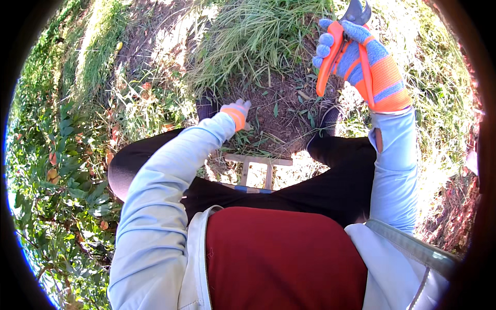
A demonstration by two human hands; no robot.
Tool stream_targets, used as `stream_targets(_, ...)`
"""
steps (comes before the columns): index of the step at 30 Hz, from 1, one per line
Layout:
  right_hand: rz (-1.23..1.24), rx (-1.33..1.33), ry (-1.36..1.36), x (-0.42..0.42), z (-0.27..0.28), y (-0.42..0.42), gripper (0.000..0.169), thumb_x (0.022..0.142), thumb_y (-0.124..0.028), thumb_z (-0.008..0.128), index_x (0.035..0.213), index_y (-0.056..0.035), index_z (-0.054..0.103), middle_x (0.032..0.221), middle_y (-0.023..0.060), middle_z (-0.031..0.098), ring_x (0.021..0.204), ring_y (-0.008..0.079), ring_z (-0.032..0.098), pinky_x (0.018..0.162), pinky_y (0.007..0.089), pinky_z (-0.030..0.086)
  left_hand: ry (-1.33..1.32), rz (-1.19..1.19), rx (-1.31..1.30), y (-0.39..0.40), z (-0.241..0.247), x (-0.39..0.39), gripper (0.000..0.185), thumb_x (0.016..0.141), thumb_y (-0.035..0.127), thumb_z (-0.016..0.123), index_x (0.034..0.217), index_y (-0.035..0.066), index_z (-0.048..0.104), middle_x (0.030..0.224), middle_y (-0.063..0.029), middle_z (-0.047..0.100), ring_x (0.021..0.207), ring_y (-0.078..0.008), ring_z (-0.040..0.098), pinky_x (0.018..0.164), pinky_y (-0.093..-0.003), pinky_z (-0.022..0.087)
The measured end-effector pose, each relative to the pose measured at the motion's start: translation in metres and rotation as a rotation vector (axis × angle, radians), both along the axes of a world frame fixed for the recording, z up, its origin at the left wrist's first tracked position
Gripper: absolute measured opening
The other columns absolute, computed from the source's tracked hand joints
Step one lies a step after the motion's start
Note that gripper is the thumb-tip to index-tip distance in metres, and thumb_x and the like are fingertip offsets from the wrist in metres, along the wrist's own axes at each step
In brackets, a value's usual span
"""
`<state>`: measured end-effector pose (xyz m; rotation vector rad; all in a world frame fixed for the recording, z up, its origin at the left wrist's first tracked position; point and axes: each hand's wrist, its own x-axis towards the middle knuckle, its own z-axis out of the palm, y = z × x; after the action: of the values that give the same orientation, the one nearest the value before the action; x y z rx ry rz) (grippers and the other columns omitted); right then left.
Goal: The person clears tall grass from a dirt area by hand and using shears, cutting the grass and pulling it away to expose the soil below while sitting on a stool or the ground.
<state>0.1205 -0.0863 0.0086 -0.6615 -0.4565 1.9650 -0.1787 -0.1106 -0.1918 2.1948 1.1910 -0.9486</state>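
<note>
My right hand (372,66), in a grey and orange striped knit glove, holds a pair of pruning shears (329,62) out at the upper right. The shears have orange handles, spread apart, and their dark blades point away from me with a gap between them. My left hand (234,113), in a matching glove, reaches low over the bare soil (277,100) between my feet. Its thumb stands apart from the fingers, and I see nothing in it. Just beyond lies a thick clump of long green grass (255,42).
A wooden frame (247,170), like part of a low stool, shows between my legs. Dark shoes (330,118) flank the soil. Leafy plants (73,178) with reddish and yellow leaves or fruits crowd the left. Sunlit grass (438,128) borders the right, and a small yellow fruit (119,45) lies upper left.
</note>
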Motion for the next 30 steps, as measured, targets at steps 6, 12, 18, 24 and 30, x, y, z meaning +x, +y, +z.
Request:
stream_targets(6,-0.078,-0.049,-0.15,-0.008,0.011,-0.014,0.044,0.089,-0.027,0.046,0.122,0.0011,0.039,0.083,0.0074,0.05,0.076,0.0218,0.05,0.074,0.0411,0.044,0.182,0.284,0.178,-0.067,-0.127,-0.031,0.039,0.085,0.018,0.047,0.124,0.016,0.047,0.123,-0.0085,0.05,0.093,-0.0308,0.061,0.069,-0.0397,0.049)
stream_targets(12,-0.167,-0.126,-0.207,-0.017,0.022,-0.02,0.041,0.09,-0.026,0.045,0.121,0.0012,0.04,0.083,0.0064,0.051,0.075,0.021,0.05,0.072,0.0389,0.044,-0.544,0.047,-0.352,-0.035,-0.133,0.009,0.018,0.082,0.02,0.05,0.091,0.01,0.061,0.085,-0.0109,0.062,0.076,-0.032,0.06,0.069,-0.0406,0.047)
stream_targets(18,-0.164,-0.206,-0.142,-0.023,0.036,-0.007,0.037,0.089,-0.026,0.044,0.115,0.0013,0.04,0.081,0.0098,0.053,0.075,0.0245,0.053,0.072,0.0435,0.045,-0.773,-0.167,0.294,0.056,-0.048,0.157,0.022,0.075,0.023,0.059,0.096,0.016,0.06,0.101,-0.0087,0.059,0.092,-0.0319,0.056,0.076,-0.041,0.047)
stream_targets(24,-0.225,-0.161,-0.103,-0.035,0.033,-0.011,0.045,0.089,-0.028,0.045,0.121,0.0023,0.038,0.082,0.0093,0.053,0.073,0.0238,0.053,0.071,0.044,0.046,0.787,-1.472,1.135,0.131,-0.12,0.18,0.041,0.09,0.032,0.033,0.127,0.016,0.037,0.137,-0.0063,0.033,0.127,-0.0255,0.029,0.104,-0.0402,0.021)
stream_targets(30,-0.309,-0.216,-0.069,-0.025,0.022,-0.006,0.051,0.089,-0.03,0.045,0.127,0.0032,0.036,0.082,0.0089,0.053,0.072,0.0234,0.053,0.07,0.0445,0.047,2.263,-2.368,1.478,0.168,-0.131,0.224,0.048,0.094,0.04,0.024,0.136,0.016,0.022,0.145,-0.0073,0.021,0.132,-0.0337,0.019,0.104,-0.0559,0.016)
